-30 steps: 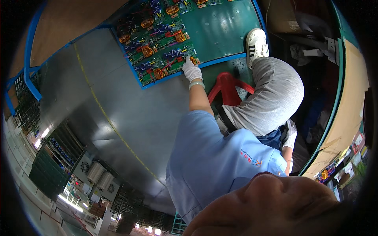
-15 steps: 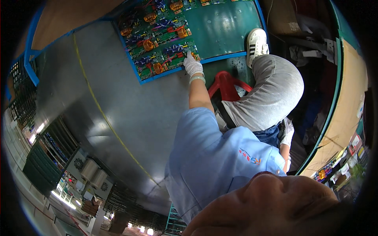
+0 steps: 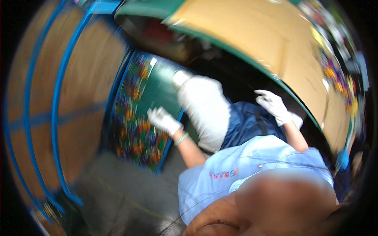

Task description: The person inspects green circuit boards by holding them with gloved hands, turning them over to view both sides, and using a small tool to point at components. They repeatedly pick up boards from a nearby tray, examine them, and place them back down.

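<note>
My left hand (image 3: 163,121), in a white glove with a pale green bracelet at the wrist, hovers by the inner edge of the circuit boards (image 3: 136,135). Its fingers are spread a little, and I see nothing in them. These green boards with orange coils and blue and red parts lie in rows on a green, blue-edged tray (image 3: 151,94); motion blurs them. My right hand (image 3: 273,105), also white-gloved, is raised in front of the workbench at the right. Its forefinger is stretched out, and nothing shows in its grasp.
A workbench (image 3: 252,43) with a tan top and green edge curves along the right. More colourful parts (image 3: 340,84) sit at its far side. Blue-framed brown panels (image 3: 84,78) stand at the left, above a grey floor (image 3: 114,188). My bent leg (image 3: 204,110) is beside the tray.
The view has swung toward the workbench and blurred. My left hand has come off the boards, no longer pointing at one. My right hand has risen from beside my hip.
</note>
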The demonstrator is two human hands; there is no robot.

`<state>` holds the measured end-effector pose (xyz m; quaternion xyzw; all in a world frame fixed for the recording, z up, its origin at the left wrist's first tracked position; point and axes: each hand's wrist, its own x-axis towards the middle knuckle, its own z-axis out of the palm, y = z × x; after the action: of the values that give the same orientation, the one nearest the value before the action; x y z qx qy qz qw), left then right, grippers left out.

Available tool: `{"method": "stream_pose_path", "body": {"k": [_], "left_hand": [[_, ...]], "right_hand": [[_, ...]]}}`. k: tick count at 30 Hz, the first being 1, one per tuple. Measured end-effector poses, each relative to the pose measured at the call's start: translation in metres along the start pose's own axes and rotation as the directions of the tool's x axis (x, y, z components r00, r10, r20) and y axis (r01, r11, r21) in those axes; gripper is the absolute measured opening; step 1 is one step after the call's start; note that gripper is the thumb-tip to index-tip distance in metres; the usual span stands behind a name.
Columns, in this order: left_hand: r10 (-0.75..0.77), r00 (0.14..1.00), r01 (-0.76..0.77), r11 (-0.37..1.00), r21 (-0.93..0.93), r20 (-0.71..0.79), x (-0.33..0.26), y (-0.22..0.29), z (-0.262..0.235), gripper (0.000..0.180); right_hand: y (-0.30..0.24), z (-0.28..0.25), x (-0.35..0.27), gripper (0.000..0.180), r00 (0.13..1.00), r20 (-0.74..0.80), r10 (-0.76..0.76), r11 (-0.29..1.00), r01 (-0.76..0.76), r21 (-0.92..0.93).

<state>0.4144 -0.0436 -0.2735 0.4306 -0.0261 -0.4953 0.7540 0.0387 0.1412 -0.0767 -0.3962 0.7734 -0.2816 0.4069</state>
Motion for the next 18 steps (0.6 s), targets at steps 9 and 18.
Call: {"method": "stream_pose_path", "body": {"k": [9,18], "left_hand": [[0.444,0.707,-0.674,0.659,0.334,0.551,-0.106,0.07,0.171,0.028],[0.149,0.576,-0.587,0.76,0.28,0.804,-0.199,0.049,0.226,0.023]], "right_hand": [[0.006,-0.143,-0.084,0.03,0.886,-0.429,-0.175,0.985,0.164,-0.062],[0.13,-0.34,-0.022,0.061,0.464,-0.844,-0.269,0.877,-0.245,-0.414]]}}
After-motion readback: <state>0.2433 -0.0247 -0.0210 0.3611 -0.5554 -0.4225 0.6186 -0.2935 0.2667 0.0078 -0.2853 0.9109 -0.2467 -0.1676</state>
